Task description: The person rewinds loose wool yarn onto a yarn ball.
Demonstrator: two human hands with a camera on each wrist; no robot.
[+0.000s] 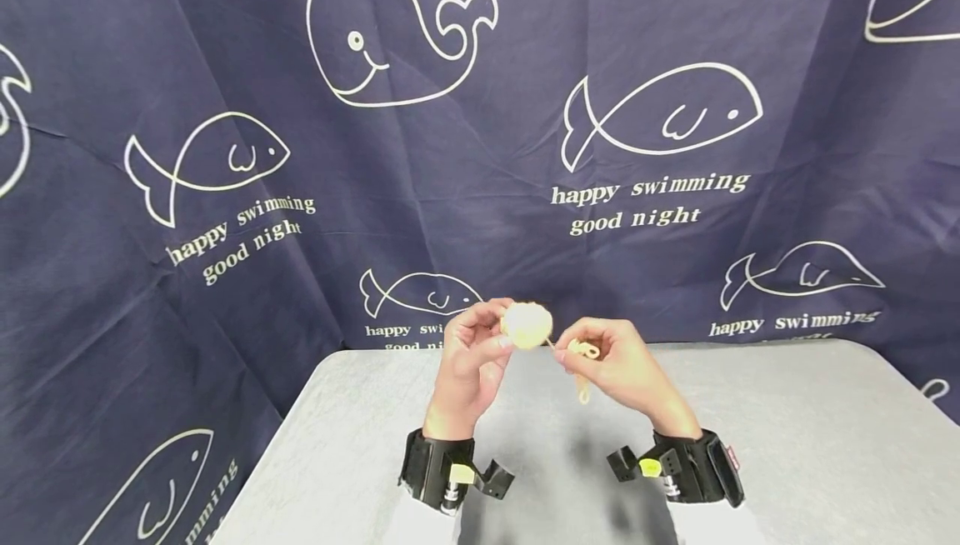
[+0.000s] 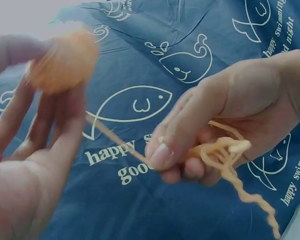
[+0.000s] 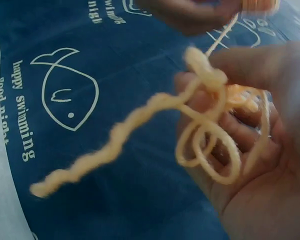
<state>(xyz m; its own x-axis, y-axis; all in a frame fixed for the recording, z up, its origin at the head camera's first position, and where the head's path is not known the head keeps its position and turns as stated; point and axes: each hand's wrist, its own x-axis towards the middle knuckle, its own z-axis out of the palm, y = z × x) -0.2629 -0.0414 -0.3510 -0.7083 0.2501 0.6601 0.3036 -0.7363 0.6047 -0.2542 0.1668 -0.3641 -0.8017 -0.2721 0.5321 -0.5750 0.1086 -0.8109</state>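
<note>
left hand (image 1: 471, 362) fingers pinch the small yarn ball (image 1: 527, 324) above the worktop (image 1: 787, 437); at its 4 o'clock, right hand (image 1: 622, 366) fingers grasp the looped yarn strand (image 1: 583, 351), keeping it taut.

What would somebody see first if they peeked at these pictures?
Probably the small pale yellow yarn ball, held up above the grey table in the fingertips of the left hand. A strand runs from it to the right hand, which pinches a few loose yarn loops with a crinkly tail dangling. Behind everything hangs a dark blue cloth with white whales and fish.
</note>
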